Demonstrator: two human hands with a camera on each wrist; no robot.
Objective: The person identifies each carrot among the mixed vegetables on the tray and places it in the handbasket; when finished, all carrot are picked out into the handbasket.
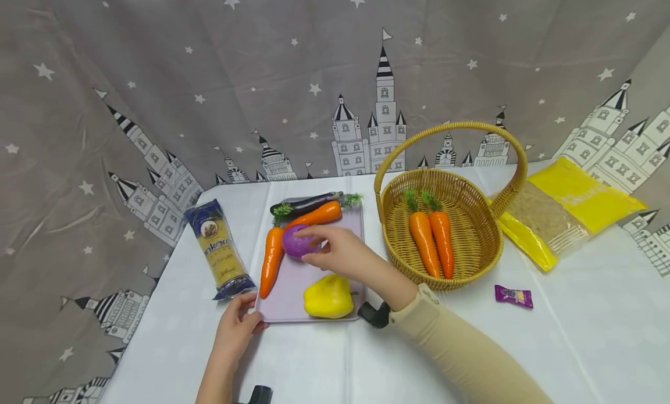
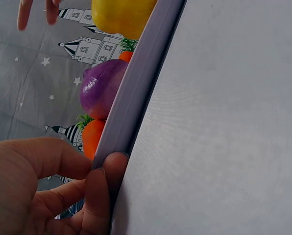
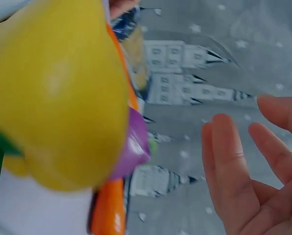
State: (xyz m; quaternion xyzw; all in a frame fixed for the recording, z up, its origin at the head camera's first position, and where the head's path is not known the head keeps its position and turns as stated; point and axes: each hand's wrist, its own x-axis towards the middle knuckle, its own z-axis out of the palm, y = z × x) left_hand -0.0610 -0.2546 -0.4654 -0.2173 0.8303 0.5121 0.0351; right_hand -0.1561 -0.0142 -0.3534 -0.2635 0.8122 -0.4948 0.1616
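My left hand (image 1: 235, 325) pinches the front left corner of a lilac tray (image 1: 285, 311), thumb and fingertips at its edge in the left wrist view (image 2: 117, 122). My right hand (image 1: 342, 250) hovers over the tray beside a purple onion (image 1: 294, 242). Its fingers are spread and hold nothing in the right wrist view (image 3: 244, 191), apart from the onion (image 3: 133, 147). On the tray, a yellow bell pepper (image 1: 328, 296) lies at front right. One carrot (image 1: 271, 261) lies along the left side, another carrot (image 1: 319, 213) behind the onion, and a dark eggplant (image 1: 309, 204) at the back.
A wicker basket (image 1: 389, 241) with a tall handle stands right of the tray, holding two carrots (image 1: 425, 241). A pasta packet (image 1: 220, 250) lies to the left. Beyond the basket is a yellow bag (image 1: 591, 197); a small purple wrapped candy (image 1: 513, 296) lies in front.
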